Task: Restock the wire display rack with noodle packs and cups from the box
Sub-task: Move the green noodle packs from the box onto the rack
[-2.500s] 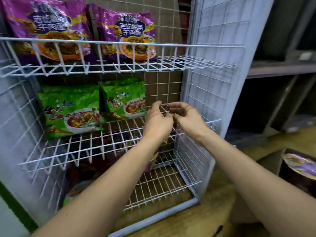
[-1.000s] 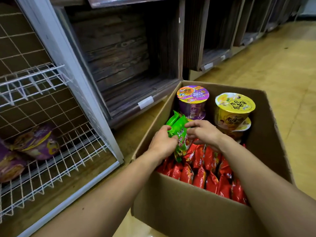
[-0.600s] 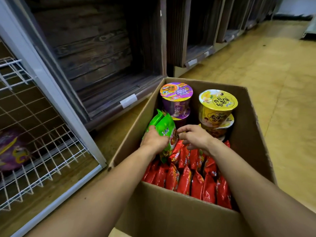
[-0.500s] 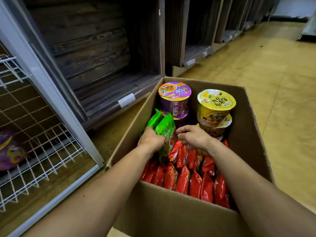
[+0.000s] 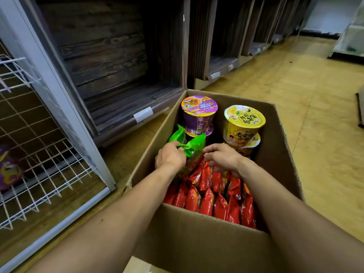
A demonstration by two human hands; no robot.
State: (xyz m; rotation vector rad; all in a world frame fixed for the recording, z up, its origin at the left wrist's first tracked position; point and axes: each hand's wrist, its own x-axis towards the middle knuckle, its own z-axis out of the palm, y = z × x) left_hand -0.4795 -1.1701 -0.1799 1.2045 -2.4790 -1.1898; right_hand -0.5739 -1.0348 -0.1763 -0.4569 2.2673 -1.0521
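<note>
We see two green noodle packs (image 5: 194, 145), glossy bright green with crimped top seams. They stand on edge against the left wall of the cardboard box (image 5: 197, 237), and the lower part of the nearer one shows a red-orange picture. Our left hand (image 5: 170, 156) grips that nearer pack, fingers curled over its top seam, with the pack just beyond and to the right of the knuckles. Our right hand (image 5: 222, 156) sits just right of the same pack, with its thumb near the pack's edge. Its fingers bend down into the red noodle packs (image 5: 208, 201), and we cannot tell whether they hold anything.

The red packs stand on edge in tight rows across the near half of the box. At the far left corner stands a purple noodle cup (image 5: 199, 117), and toward the far right corner a yellow noodle cup (image 5: 243, 123) rests on another cup's lid.

Both lids carry Chinese characters, and the yellow cup's side has large dark ones. We cannot read them surely, nor the small print on the packs.

The white wire display rack (image 5: 49, 168) stands left of the box, apart from it, with a purple pack (image 5: 7, 168) on its lower tier. A blank white label (image 5: 143, 114) sits on the dark wooden shelving (image 5: 110, 62) behind.
</note>
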